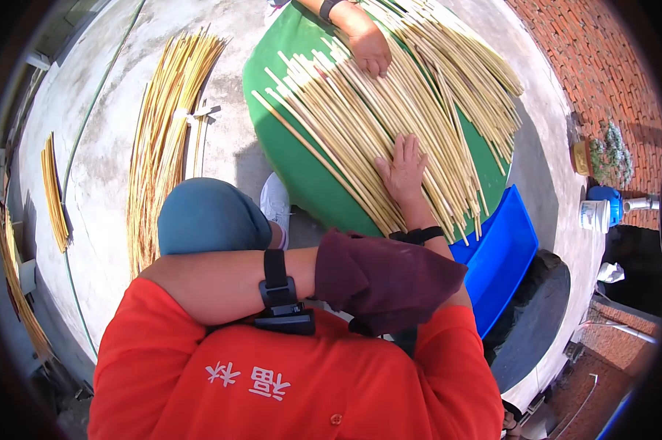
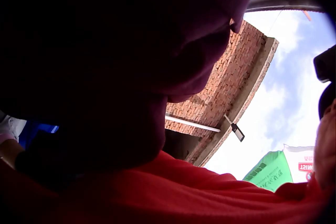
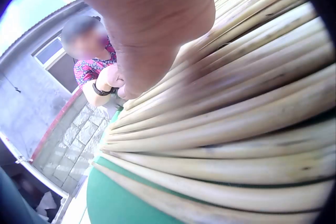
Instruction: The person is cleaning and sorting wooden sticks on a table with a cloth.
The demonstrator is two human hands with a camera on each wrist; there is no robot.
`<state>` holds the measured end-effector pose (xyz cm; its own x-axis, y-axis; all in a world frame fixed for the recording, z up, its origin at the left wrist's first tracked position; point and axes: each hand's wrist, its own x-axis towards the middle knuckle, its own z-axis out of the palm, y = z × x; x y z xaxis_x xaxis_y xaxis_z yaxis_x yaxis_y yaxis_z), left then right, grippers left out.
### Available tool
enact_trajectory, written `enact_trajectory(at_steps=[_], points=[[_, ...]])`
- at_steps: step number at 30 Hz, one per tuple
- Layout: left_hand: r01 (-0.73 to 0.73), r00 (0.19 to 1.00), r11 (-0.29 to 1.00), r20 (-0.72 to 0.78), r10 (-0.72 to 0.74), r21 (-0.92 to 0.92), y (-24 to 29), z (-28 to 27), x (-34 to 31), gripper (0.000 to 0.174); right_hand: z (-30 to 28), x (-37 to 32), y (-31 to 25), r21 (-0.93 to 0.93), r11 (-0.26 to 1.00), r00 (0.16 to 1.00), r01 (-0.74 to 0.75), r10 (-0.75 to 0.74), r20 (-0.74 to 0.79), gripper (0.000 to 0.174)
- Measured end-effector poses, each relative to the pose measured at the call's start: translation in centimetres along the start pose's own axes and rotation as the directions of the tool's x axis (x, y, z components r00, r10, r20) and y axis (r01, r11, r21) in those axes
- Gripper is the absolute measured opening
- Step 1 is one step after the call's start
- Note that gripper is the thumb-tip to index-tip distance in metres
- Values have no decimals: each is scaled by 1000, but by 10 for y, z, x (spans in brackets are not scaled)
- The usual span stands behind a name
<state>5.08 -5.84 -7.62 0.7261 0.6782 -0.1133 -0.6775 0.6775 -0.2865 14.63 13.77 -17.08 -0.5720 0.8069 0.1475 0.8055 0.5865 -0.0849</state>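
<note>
My right hand (image 1: 404, 176) lies palm down with fingers spread on a row of long, pale, cane-like stalks (image 1: 346, 132). These are laid side by side across a green-topped table (image 1: 272, 147). Seen from the right wrist, the hand (image 3: 152, 29) looms over the stalks (image 3: 236, 129). Folded maroon cloth (image 1: 390, 279) covers where my left forearm (image 1: 236, 282) ends, over the right forearm; the left hand is hidden. Another person's hand (image 1: 371, 55), bent at the fingers, touches the stalks at the far side.
A second batch of stalks (image 1: 463, 66) lies at the table's far right. Beside the table sits a blue tray (image 1: 503, 257). On the concrete floor, a tied bundle (image 1: 166, 125) lies to the left. A white bucket (image 1: 593, 216) stands near the brick wall (image 1: 602, 59).
</note>
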Motion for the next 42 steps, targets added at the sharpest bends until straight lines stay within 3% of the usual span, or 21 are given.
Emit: enact_trajectory(at_steps=[2, 4, 8, 12, 15, 18, 23, 29, 31, 32, 34, 42], points=[[-2, 1000, 1000, -6, 2, -3, -3, -2, 0, 38, 6, -18, -15, 47, 990, 991, 131, -132, 7, 76], [-4, 1000, 1000, -8, 4, -4, 2, -3, -7, 38, 12, -20, -12, 66, 990, 992, 125, -127, 23, 73], [-2, 1000, 1000, 6, 2, 4, -2, 0, 3, 38, 13, -2, 8, -66, 992, 993, 105, -108, -39, 74], [2, 1000, 1000, 22, -3, 11, 0, 4, 6, 38, 7, 0, 9, -68, 994, 996, 84, -84, 7, 71], [4, 1000, 1000, 30, -5, 8, 0, 0, -6, 38, -2, -19, -16, 92, 984, 988, 151, -146, -55, 71], [30, 999, 999, 35, -30, 15, -1, 0, -6, 38, 4, -45, -35, 30, 971, 971, 238, -238, -7, 72], [54, 998, 997, 40, -56, 47, -6, 4, -7, 38, -1, -41, -35, -1, 978, 978, 207, -207, -3, 73], [40, 997, 997, 65, -44, 67, 3, 10, -5, 38, -8, -52, -37, 137, 972, 980, 192, -183, -72, 75], [38, 997, 997, 69, -42, 71, 1, 10, -4, 38, 0, -56, -26, 155, 986, 991, 58, -38, -130, 75], [39, 997, 996, 69, -44, 74, 7, 10, -12, 39, 4, -57, -19, 156, 986, 991, 56, -35, -131, 75], [42, 996, 995, 69, -48, 86, 3, 12, -6, 39, 8, -56, -7, 77, 994, 995, -76, 81, -61, 75], [35, 994, 992, 102, -47, 118, -8, 20, 5, 39, 10, -58, -2, 12, 1000, 997, -19, 20, -81, 76]])
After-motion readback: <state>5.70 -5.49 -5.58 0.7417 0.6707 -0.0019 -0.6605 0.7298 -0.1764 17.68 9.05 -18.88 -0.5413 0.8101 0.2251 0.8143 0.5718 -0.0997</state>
